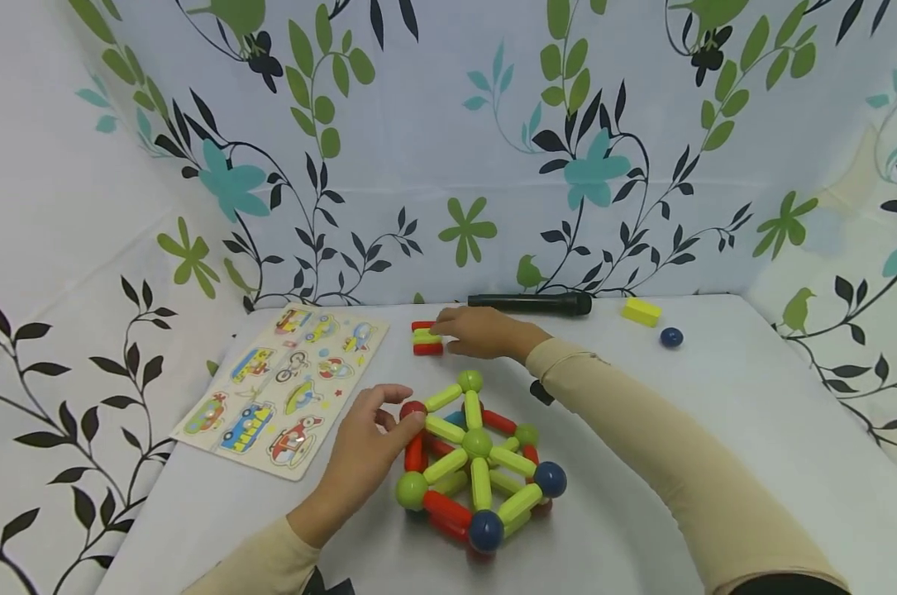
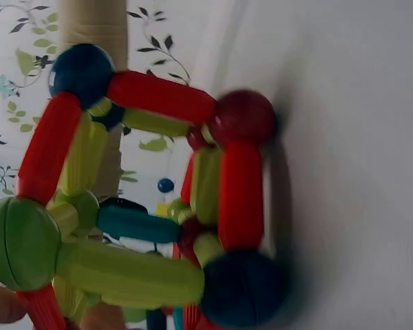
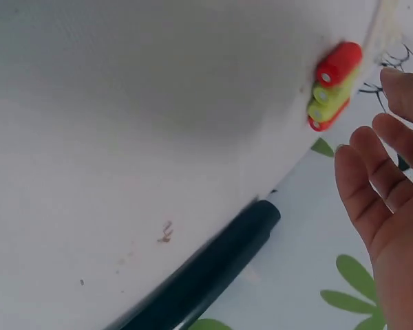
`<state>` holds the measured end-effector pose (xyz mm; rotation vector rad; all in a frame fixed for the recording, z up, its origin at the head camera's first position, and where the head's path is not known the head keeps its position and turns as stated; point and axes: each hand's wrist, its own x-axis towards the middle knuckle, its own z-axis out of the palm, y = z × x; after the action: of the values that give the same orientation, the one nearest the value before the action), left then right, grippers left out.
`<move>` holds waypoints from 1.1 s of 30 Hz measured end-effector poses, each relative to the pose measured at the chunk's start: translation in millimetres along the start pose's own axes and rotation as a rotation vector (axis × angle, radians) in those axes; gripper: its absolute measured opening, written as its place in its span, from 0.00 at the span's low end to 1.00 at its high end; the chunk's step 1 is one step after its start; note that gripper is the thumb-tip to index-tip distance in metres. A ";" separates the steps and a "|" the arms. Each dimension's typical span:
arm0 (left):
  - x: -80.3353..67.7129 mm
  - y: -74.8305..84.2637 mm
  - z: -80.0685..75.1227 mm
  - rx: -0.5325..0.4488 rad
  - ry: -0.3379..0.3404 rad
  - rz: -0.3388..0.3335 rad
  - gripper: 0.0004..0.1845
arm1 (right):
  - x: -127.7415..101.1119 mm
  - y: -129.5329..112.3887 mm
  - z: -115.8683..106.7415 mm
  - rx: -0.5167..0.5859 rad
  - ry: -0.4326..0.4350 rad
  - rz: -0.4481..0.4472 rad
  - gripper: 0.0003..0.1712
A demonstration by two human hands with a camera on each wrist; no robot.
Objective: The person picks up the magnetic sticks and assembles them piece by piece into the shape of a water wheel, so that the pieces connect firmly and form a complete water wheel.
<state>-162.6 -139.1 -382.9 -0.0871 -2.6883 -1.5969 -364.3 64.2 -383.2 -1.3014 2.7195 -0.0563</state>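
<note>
A small stack of red and yellow-green rods (image 3: 334,86) is lying on the white tabletop (image 3: 124,137) at about one o'clock. The right hand (image 3: 389,199) is hovering at three o'clock, fingers straight, apart from the rods. A black cylinder (image 3: 206,271) is lying toward six o'clock.

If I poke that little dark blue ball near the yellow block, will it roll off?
Probably yes. The blue ball is round and sits loose on the smooth white table, so a poke would likely set it rolling. The yellow block beside it has flat sides and would likely just slide.
</note>
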 end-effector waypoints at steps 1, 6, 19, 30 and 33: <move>-2.0 1.3 -0.9 0.058 0.017 0.062 0.15 | 2.4 -1.6 1.7 -0.033 -0.021 -0.019 0.26; -12.9 7.3 -7.0 0.280 0.003 0.402 0.13 | 6.8 -5.7 8.1 -0.169 -0.087 -0.106 0.25; -22.0 4.3 -12.6 0.444 -0.141 0.588 0.19 | -6.7 -3.8 31.6 -0.087 -0.005 0.104 0.05; -17.7 4.9 -11.9 0.490 -0.121 0.617 0.17 | -19.6 1.9 26.5 0.034 -0.116 0.299 0.13; -17.4 5.0 -11.5 0.494 -0.121 0.621 0.17 | -31.5 8.3 26.9 0.090 -0.126 0.312 0.11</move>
<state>-145.1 -147.5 -373.8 -0.9191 -2.6519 -0.7603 -347.7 94.5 -407.5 -0.8163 2.7389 -0.0634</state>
